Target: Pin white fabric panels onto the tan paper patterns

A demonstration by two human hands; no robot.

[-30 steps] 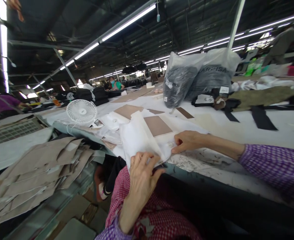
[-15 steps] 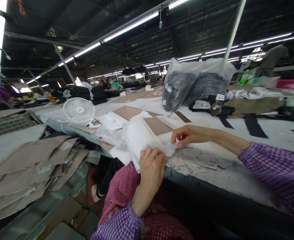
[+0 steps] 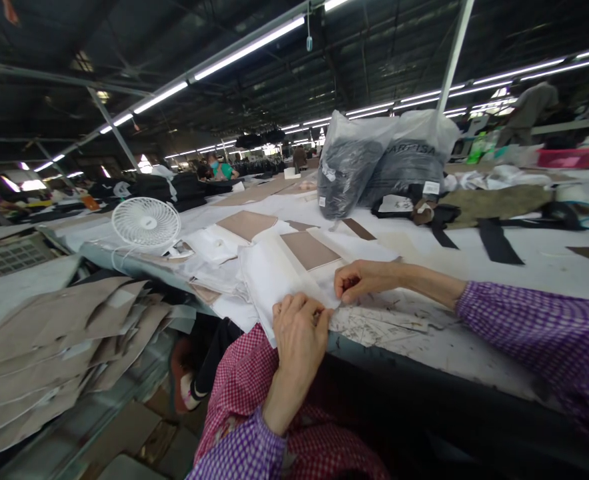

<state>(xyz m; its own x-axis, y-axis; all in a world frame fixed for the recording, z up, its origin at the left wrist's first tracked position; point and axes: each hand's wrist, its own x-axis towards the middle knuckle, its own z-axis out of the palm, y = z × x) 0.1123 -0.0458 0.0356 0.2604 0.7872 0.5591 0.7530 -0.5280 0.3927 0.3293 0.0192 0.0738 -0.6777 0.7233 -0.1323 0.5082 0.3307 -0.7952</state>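
Observation:
A piece of white fabric (image 3: 261, 273) lies over the near table edge, with a tan panel (image 3: 310, 251) on it or just behind it. My left hand (image 3: 301, 330) is closed over the fabric's near edge, fingers curled and thumb pointing right. Just beyond it, my right hand (image 3: 361, 279) is pinched at the fabric's right edge; its fingertips partly hide what they grip. Another tan panel (image 3: 247, 225) rests on white material farther back. To the left of my hands sit rumpled white pieces (image 3: 219, 247).
A small white fan (image 3: 147, 223) stands at the table's left. Stacked tan panels (image 3: 69, 333) lie at lower left. Plastic bags of dark goods (image 3: 389, 160) stand at the back, near dark strips (image 3: 499, 240) and olive cloth (image 3: 499, 203). Co-workers are in the distance.
My right hand has moved slightly left and down, closer to my left hand. The white flap between my hands shows less now. The view has turned slightly right.

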